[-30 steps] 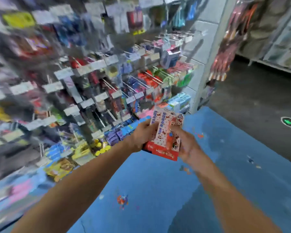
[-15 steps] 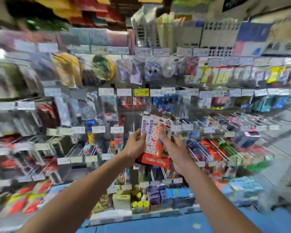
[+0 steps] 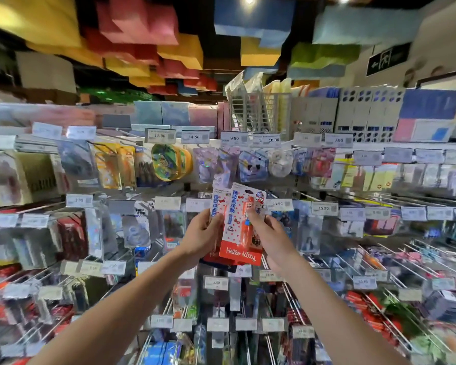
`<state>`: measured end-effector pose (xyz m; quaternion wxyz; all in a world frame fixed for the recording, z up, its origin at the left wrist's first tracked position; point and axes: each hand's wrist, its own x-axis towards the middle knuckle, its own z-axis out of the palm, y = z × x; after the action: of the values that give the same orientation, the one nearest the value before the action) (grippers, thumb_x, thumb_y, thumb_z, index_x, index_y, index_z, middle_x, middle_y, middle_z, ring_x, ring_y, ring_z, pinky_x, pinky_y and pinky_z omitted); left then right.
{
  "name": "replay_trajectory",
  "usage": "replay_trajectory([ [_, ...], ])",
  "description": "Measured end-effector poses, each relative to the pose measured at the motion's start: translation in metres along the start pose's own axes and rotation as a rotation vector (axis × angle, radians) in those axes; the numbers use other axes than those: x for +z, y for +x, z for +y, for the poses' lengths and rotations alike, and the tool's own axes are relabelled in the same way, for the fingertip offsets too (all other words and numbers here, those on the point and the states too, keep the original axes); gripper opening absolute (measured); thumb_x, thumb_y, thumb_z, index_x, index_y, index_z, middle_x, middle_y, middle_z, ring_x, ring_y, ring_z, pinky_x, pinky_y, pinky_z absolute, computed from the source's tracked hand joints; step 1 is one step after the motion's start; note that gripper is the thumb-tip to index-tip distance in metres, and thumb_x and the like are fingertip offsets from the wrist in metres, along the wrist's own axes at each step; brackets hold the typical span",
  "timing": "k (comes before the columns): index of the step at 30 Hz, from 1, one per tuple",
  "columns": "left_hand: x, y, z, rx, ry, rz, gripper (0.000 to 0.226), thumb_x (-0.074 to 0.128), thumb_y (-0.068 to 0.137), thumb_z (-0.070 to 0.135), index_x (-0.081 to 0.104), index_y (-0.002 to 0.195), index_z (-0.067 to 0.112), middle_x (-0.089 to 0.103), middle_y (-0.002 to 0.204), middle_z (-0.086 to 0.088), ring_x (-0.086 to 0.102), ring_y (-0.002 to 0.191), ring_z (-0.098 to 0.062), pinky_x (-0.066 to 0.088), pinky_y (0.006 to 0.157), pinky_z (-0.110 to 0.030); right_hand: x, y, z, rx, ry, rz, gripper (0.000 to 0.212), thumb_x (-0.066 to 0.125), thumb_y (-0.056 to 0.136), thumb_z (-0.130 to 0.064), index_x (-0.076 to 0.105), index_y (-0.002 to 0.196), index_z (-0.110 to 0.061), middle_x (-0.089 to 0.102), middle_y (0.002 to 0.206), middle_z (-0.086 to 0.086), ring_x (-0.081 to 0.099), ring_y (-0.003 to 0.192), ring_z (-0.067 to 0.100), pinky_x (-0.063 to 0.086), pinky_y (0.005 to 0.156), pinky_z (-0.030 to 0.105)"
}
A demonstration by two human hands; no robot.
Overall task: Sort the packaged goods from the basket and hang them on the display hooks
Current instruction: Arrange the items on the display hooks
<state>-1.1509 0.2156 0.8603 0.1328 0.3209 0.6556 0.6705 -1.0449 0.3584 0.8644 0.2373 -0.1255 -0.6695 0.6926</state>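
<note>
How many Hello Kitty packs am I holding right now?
2 show: the front pack, pinched by the right hand, and the second pack behind it, to its left, in the left hand. More may be hidden behind.

Coloured ceiling panels (image 3: 142, 27); exit sign (image 3: 387, 61) on wall (image 3: 440, 32).

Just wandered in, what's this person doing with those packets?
A person faces a shop wall of display hooks, holding a few red-and-white Hello Kitty packs. The left hand grips the ones behind; the right hand pinches the front pack. None is hung yet.
</note>
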Motion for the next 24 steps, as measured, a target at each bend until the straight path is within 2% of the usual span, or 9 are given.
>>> replay_trajectory([
  [3, -0.007, 0.017, 0.001, -0.039, -0.026, 0.013, 0.021, 0.043, 0.111, 0.025, 0.049, 0.117, 0.005, 0.079, 0.089, -0.007, 0.077, 0.078, -0.025, 0.062, 0.066, -0.038, 0.003, 0.03, -0.001, 0.008, 0.022, -0.031, 0.072, 0.075, 0.063, -0.083, 0.06, 0.111, -0.032, 0.072, 0.124, 0.0, 0.069, 0.112, 0.02, 0.055, 0.1, 0.049],
  [5, -0.017, 0.028, -0.003, -0.067, -0.039, 0.03, 0.022, 0.046, 0.11, 0.024, 0.05, 0.121, 0.007, 0.078, 0.103, -0.015, 0.076, 0.093, -0.037, 0.063, 0.078, -0.049, 0.01, 0.042, -0.002, -0.004, 0.055, -0.077, 0.065, 0.075, 0.075, -0.071, 0.062, 0.116, -0.022, 0.076, 0.115, 0.005, 0.073, 0.107, 0.027, 0.055, 0.1, 0.054],
  [7, -0.031, 0.039, -0.004, -0.089, -0.037, 0.073, 0.022, 0.05, 0.109, 0.024, 0.052, 0.124, 0.009, 0.077, 0.107, -0.015, 0.076, 0.096, -0.035, 0.063, 0.079, -0.05, 0.013, 0.056, 0.0, 0.005, 0.103, -0.114, 0.054, 0.074, 0.083, -0.056, 0.064, 0.119, -0.017, 0.078, 0.11, 0.006, 0.073, 0.106, 0.028, 0.054, 0.099, 0.056],
  [10, -0.053, 0.052, -0.005, -0.092, -0.021, 0.112, 0.021, 0.053, 0.108, 0.021, 0.055, 0.124, 0.008, 0.076, 0.11, -0.017, 0.076, 0.096, -0.033, 0.061, 0.084, -0.053, 0.013, 0.078, 0.003, 0.06, 0.156, -0.136, 0.056, 0.079, 0.083, -0.053, 0.065, 0.122, -0.015, 0.074, 0.119, 0.01, 0.068, 0.116, 0.033, 0.049, 0.105, 0.059],
  [13, -0.073, 0.061, -0.004, -0.116, -0.08, 0.159, 0.016, 0.048, 0.109, 0.014, 0.059, 0.118, 0.007, 0.073, 0.1, -0.017, 0.073, 0.077, -0.025, 0.06, 0.066, -0.04, 0.009, 0.096, 0.006, 0.118, 0.227, -0.15, 0.033, 0.052, 0.103, -0.025, 0.061, 0.126, -0.004, 0.07, 0.115, 0.022, 0.069, 0.103, 0.038, 0.053, 0.096, 0.056],
  [17, -0.096, 0.07, -0.006, -0.21, -0.151, 0.281, 0.027, 0.04, 0.1, 0.011, 0.064, 0.089, 0.006, 0.066, 0.083, -0.018, 0.06, 0.064, -0.027, 0.053, 0.06, -0.034, 0.0, 0.11, 0.018, 0.117, 0.247, -0.077, 0.03, 0.044, 0.104, -0.011, 0.058, 0.128, -0.002, 0.068, 0.121, 0.027, 0.067, 0.105, 0.041, 0.049, 0.101, 0.061],
  [19, -0.102, 0.073, -0.009, -0.247, -0.172, 0.316, 0.037, 0.034, 0.099, 0.025, 0.056, 0.07, 0.015, 0.056, 0.068, -0.012, 0.051, 0.056, -0.025, 0.049, 0.054, -0.029, -0.005, 0.114, 0.031, 0.119, 0.198, -0.021, 0.019, 0.046, 0.105, -0.008, 0.059, 0.119, -0.006, 0.071, 0.115, 0.024, 0.069, 0.101, 0.037, 0.054, 0.093, 0.056],
  [22, -0.109, 0.075, -0.009, -0.258, -0.19, 0.33, 0.037, 0.032, 0.101, 0.027, 0.055, 0.076, 0.013, 0.058, 0.067, -0.012, 0.054, 0.058, -0.028, 0.05, 0.059, -0.035, -0.01, 0.115, 0.055, 0.151, 0.039, -0.037, 0.022, 0.048, 0.102, -0.001, 0.062, 0.116, -0.01, 0.075, 0.112, 0.017, 0.069, 0.108, 0.036, 0.046, 0.103, 0.059],
  [24, -0.115, 0.075, -0.01, -0.237, -0.171, 0.267, 0.029, 0.042, 0.089, 0.034, 0.058, 0.082, 0.01, 0.06, 0.075, -0.018, 0.056, 0.064, -0.031, 0.05, 0.066, -0.044, -0.011, 0.112, 0.067, 0.193, -0.099, -0.077, 0.025, 0.048, 0.099, 0.002, 0.062, 0.118, -0.008, 0.076, 0.108, 0.016, 0.069, 0.109, 0.038, 0.047, 0.102, 0.058],
])
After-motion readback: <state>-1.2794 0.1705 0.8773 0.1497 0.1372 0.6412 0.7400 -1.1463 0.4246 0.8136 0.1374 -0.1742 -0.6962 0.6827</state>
